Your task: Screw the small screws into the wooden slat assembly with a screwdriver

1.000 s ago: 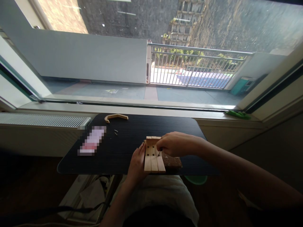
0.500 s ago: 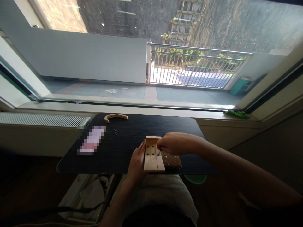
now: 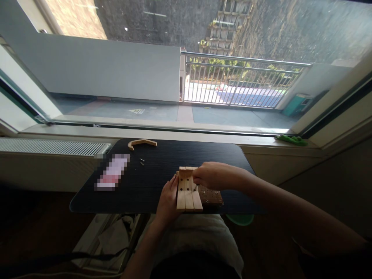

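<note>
A light wooden piece (image 3: 188, 199) made of side-by-side slats, with dark screw holes, rests at the near side of the black table, partly over a brown block (image 3: 212, 197). My left hand (image 3: 168, 197) grips its left edge, fingers along the side. Over its right slat, my right hand (image 3: 207, 175) is closed around a screwdriver (image 3: 195, 188); only a bit of the thin shaft shows, its tip at a hole in that slat. The handle is hidden in my fist.
On the black table (image 3: 162, 159) lie a curved wooden piece (image 3: 143, 142) at the back left, a few small screws (image 3: 142, 161), and a blurred pinkish item (image 3: 113, 172). A radiator (image 3: 55, 146) and window sill border the table. A green basin (image 3: 240, 219) shows below it.
My right hand has turned slightly on the screwdriver, and its dark part is less visible now. The left hand and the wooden piece stay in place.
</note>
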The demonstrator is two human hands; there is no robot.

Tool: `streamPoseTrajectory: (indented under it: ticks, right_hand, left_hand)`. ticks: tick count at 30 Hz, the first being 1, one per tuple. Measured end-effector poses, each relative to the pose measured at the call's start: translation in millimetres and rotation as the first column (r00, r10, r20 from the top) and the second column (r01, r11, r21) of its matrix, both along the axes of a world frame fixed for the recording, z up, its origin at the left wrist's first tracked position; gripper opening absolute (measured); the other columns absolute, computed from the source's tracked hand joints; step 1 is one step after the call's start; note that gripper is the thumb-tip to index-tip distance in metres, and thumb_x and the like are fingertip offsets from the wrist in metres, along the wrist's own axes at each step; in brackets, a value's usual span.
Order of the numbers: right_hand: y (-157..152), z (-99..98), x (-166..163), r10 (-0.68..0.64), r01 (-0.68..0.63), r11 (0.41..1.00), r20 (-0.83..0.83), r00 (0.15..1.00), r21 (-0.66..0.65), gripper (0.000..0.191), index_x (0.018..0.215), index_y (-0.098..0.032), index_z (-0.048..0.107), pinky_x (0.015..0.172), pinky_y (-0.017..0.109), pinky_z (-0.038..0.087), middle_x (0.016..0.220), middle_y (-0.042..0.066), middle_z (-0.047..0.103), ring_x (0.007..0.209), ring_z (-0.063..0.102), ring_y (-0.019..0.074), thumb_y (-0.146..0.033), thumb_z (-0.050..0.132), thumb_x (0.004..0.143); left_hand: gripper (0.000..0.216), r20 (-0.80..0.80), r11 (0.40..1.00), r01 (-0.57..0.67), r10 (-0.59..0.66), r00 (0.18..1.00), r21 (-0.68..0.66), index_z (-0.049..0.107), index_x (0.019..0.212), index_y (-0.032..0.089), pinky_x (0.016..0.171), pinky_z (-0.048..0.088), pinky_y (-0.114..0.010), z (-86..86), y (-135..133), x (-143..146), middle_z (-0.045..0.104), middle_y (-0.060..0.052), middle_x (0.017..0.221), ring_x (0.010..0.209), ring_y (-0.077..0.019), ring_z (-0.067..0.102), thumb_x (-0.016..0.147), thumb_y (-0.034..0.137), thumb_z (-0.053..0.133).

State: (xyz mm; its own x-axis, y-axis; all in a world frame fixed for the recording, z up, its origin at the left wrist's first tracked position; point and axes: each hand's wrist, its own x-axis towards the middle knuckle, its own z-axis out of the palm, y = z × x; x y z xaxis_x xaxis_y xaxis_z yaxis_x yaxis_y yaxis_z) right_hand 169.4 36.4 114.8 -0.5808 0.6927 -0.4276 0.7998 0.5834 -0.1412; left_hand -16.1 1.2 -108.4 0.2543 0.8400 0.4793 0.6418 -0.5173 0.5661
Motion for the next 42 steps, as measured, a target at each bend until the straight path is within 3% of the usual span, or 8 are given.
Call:
streamPoseTrajectory:
  ticks: [10,17,22,27,34,38,42]
  right_hand:
    - [-0.3,-7.2,-3.2,-0.053,0.049,0.996,0.054,0.997,0.071,0.038,0.101,-0.016,0.075,0.059,0.03,0.039,0.089,0.014,0.075,0.081,0.07,0.0251,-0.039,0.045,0.101]
    - [-4.3,-7.1,-1.5,-0.004,-0.003,0.987,0.042,0.999,0.163,0.031,0.109,-0.017,0.069,0.058,0.031,0.041,0.092,0.014,0.075,0.081,0.071,0.0272,-0.031,0.045,0.096]
    - [-4.0,-8.3,6.2,-0.011,0.013,0.994,-0.016,1.0,0.11,0.035,0.123,-0.018,0.06,0.063,0.031,0.043,0.103,0.013,0.073,0.088,0.07,0.0277,-0.026,0.05,0.091]
    - [-1.5,-11.8,10.0,0.035,-0.031,0.999,-0.128,0.991,0.029,0.039,0.129,-0.021,0.058,0.063,0.028,0.04,0.105,0.011,0.072,0.084,0.066,0.022,-0.017,0.045,0.092]
    - [3.0,-11.3,11.0,0.124,-0.129,0.991,-0.148,0.981,-0.025,0.034,0.104,-0.022,0.072,0.065,0.028,0.038,0.099,0.007,0.072,0.083,0.062,0.0198,-0.008,0.049,0.084]
    - [5.6,-8.1,12.1,0.134,-0.143,0.988,-0.133,0.982,-0.059,0.042,0.104,-0.024,0.075,0.071,0.028,0.039,0.1,0.005,0.073,0.087,0.063,0.0189,-0.003,0.049,0.079]
    - [5.4,-4.3,10.4,0.103,-0.107,0.993,-0.079,0.992,-0.053,0.039,0.106,-0.024,0.076,0.069,0.028,0.038,0.097,0.005,0.074,0.082,0.063,0.0182,-0.006,0.05,0.083]
  left_hand:
    - [0.083,0.006,1.0,0.017,-0.017,1.0,-0.025,0.033,0.153,0.013,0.111,0.041,-0.058,1.7,-0.3,-0.7,0.048,-0.022,0.151,0.138,-0.0373,0.048,0.077,0.029,0.062]
    - [0.084,0.014,1.0,0.015,-0.014,1.0,-0.014,0.031,0.154,0.013,0.111,0.041,-0.058,3.7,-0.7,0.6,0.046,-0.023,0.152,0.138,-0.0379,0.048,0.077,0.026,0.062]
    - [0.085,0.023,1.0,0.008,-0.008,1.0,-0.017,0.032,0.154,0.013,0.112,0.04,-0.059,2.7,-0.8,1.5,0.047,-0.022,0.152,0.138,-0.0381,0.047,0.076,0.025,0.062]
    - [0.084,0.013,1.0,0.015,-0.015,1.0,-0.01,0.032,0.154,0.012,0.112,0.04,-0.059,2.2,-0.6,1.2,0.046,-0.022,0.152,0.138,-0.0381,0.047,0.076,0.026,0.061]
    - [0.081,0.031,1.0,0.006,-0.005,1.0,-0.011,0.034,0.152,0.012,0.111,0.042,-0.058,1.1,-0.5,0.3,0.049,-0.023,0.15,0.137,-0.0381,0.048,0.078,0.03,0.063]
    - [0.08,0.022,1.0,-0.01,0.01,1.0,-0.008,0.035,0.152,0.012,0.11,0.042,-0.058,0.4,-0.4,1.1,0.05,-0.023,0.149,0.137,-0.0379,0.048,0.079,0.03,0.062]
    - [0.077,0.007,1.0,-0.026,0.026,1.0,-0.011,0.036,0.151,0.009,0.109,0.043,-0.06,0.7,-0.4,1.7,0.05,-0.024,0.149,0.137,-0.0389,0.049,0.08,0.029,0.06]
